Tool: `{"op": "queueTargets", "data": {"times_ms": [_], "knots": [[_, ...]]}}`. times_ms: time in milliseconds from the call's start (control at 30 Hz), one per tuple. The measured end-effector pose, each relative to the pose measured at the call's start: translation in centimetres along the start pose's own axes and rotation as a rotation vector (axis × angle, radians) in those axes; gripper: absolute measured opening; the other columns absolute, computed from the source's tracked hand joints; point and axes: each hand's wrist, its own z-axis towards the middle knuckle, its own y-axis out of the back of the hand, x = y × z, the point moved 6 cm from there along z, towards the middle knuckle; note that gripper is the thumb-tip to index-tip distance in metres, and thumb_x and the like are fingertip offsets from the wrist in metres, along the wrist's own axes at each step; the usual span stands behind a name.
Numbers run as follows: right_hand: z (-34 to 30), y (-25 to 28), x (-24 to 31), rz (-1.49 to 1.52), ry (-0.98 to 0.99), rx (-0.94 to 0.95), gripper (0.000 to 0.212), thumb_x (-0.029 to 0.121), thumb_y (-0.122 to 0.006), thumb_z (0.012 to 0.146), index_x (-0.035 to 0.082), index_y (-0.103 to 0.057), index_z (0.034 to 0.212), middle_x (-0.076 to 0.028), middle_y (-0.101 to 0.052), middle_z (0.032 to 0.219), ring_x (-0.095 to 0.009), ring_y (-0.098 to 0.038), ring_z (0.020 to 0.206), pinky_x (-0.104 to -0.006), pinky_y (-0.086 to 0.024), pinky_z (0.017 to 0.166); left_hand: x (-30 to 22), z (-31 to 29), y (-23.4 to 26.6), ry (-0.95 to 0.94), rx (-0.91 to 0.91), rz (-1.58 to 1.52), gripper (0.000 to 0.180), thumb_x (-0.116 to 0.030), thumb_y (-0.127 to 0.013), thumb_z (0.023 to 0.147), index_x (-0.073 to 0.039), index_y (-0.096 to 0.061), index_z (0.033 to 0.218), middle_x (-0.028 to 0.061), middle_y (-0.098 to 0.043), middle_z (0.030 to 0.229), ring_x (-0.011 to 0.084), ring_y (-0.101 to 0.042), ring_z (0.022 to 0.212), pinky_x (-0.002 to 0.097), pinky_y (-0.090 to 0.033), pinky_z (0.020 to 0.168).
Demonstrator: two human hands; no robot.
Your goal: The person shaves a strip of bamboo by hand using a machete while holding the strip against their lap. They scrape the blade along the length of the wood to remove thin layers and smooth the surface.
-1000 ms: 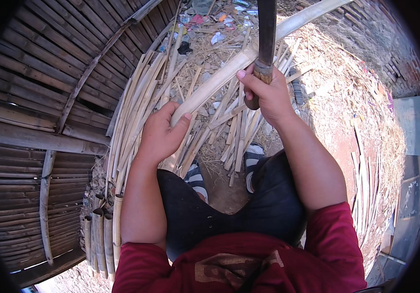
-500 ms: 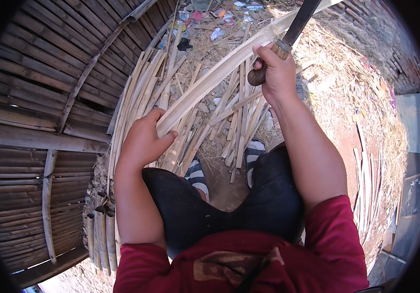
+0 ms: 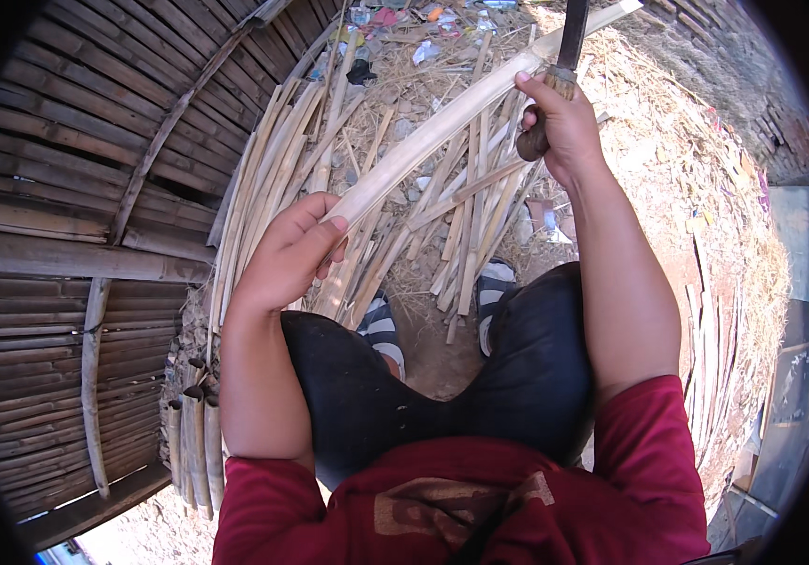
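Observation:
A long, pale bamboo strip (image 3: pixel 432 141) slants from my lap's left side up to the far right. My left hand (image 3: pixel 293 250) pinches its near end between thumb and fingers. Wrapped round the wooden handle of a machete (image 3: pixel 571 42) is my right hand (image 3: pixel 562 122), with the dark blade pointing away from me. The blade crosses the strip near its far end, and the right thumb lies by the strip's edge. Whether the blade touches the strip I cannot tell. The blade's tip is cut off by the top of the picture.
Split bamboo strips (image 3: pixel 465 221) lie in a loose pile before my sandalled feet, with more along the left (image 3: pixel 268 165). A bamboo-slat wall (image 3: pixel 75 188) rises at left, beside upright bamboo tubes (image 3: pixel 193 452). Litter (image 3: pixel 423 52) lies at the far side; a brick wall (image 3: pixel 734 85) stands far right.
The strip's near end has risen slightly and moved right with my left hand. My right hand and the machete have shifted right and a little nearer, the blade now more upright.

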Motion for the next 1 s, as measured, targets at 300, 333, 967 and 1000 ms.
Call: {"op": "queueTargets", "data": {"times_ms": [300,333,967,1000], "knots": [[-4.9,-3.6,-1.2,-0.34,-0.099,0.141,0.027,0.019,-0.08,0.086,0.005,-0.059,0.096,0.001,-0.057,0.074,-0.008,-0.053,0.06,-0.026,-0.041,0.052,0.9,1.2,-0.3,0.096,-0.074,-0.056,0.019,-0.02,-0.054,0.103,-0.003,-0.062,0.107,-0.0003,-0.058,0.077,0.007,-0.05,0.064,0.0234,-0.04,0.058],[-5.5,-4.5,-1.4,-0.359,-0.08,0.186,0.025,0.018,-0.08,0.086,0.007,-0.058,0.092,0.002,-0.055,0.072,-0.007,-0.051,0.058,-0.0249,-0.039,0.051,0.9,1.2,-0.5,0.112,-0.092,-0.086,0.019,-0.02,-0.053,0.103,-0.003,-0.062,0.108,0.0006,-0.058,0.078,0.0079,-0.051,0.064,0.024,-0.04,0.058],[-9.1,-9.6,-7.8,-0.359,-0.387,0.427,0.046,0.025,-0.086,0.082,0.0,-0.062,0.112,-0.003,-0.066,0.081,-0.008,-0.055,0.058,-0.0247,-0.044,0.051,4.2,3.2,-4.1,0.327,-0.039,-0.206,0.023,-0.026,-0.054,0.103,-0.009,-0.06,0.117,0.0025,-0.063,0.098,0.0147,-0.059,0.074,0.0319,-0.049,0.068],[-9.2,-9.5,-8.2,-0.357,-0.402,0.429,0.046,0.024,-0.086,0.082,0.0,-0.061,0.111,-0.003,-0.066,0.082,-0.009,-0.055,0.058,-0.0246,-0.044,0.051,4.2,3.2,-4.2,0.33,-0.037,-0.199,0.023,-0.025,-0.054,0.103,-0.009,-0.06,0.117,0.0025,-0.063,0.098,0.0147,-0.059,0.074,0.0317,-0.049,0.068]]}}
